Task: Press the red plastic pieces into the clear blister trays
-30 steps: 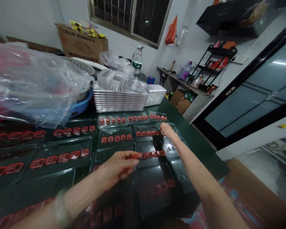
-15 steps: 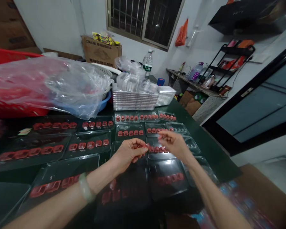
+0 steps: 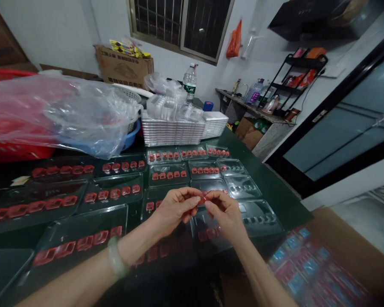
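Note:
My left hand and my right hand meet above the dark green table, fingertips pinched together on a small red piece held between them. Below lie clear plastic blister trays, most with a row of small red pieces in their pockets. Trays at the right have bare pockets. A pale green bangle is on my left wrist.
A tall stack of clear trays stands at the table's far edge with a water bottle behind. A big plastic bag over red and blue baskets fills the left. A cardboard box, shelf rack and printed cards at lower right.
My right hand drew back from the far trays toward me and joined my left hand. Both now pinch a red piece. The view shifted slightly.

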`<action>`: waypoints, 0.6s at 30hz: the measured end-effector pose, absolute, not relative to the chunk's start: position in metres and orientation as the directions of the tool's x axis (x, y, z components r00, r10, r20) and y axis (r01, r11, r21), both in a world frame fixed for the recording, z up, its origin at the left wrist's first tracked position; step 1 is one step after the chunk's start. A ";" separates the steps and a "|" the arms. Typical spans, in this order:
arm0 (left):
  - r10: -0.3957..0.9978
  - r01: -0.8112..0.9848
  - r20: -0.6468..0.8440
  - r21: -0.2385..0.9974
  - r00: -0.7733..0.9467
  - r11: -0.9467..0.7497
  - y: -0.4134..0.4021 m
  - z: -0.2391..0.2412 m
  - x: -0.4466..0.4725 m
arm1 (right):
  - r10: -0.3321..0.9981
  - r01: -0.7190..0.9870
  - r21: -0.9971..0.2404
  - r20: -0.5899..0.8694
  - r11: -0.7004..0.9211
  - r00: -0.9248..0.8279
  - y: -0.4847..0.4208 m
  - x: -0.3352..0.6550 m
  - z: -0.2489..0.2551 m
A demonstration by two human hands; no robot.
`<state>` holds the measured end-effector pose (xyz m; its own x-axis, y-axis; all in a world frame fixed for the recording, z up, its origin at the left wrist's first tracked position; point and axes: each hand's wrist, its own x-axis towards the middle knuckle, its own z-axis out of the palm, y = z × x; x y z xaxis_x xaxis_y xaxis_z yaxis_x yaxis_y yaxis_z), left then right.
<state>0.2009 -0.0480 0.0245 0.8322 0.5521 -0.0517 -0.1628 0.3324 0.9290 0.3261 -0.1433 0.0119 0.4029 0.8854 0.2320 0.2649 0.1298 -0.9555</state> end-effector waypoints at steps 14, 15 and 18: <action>0.714 -0.033 0.274 0.943 0.644 -0.332 -0.062 0.030 0.187 | 0.844 0.039 -0.955 0.278 0.293 0.459 -0.145 0.300 0.007; 0.705 -0.016 0.281 0.934 0.651 -0.358 -0.061 0.031 0.186 | 0.840 0.042 -0.958 0.270 0.285 0.471 -0.146 0.299 0.007; 0.660 0.010 0.263 0.925 0.703 -0.379 -0.057 0.033 0.186 | 0.844 0.016 -0.965 0.235 0.260 0.482 -0.149 0.299 0.010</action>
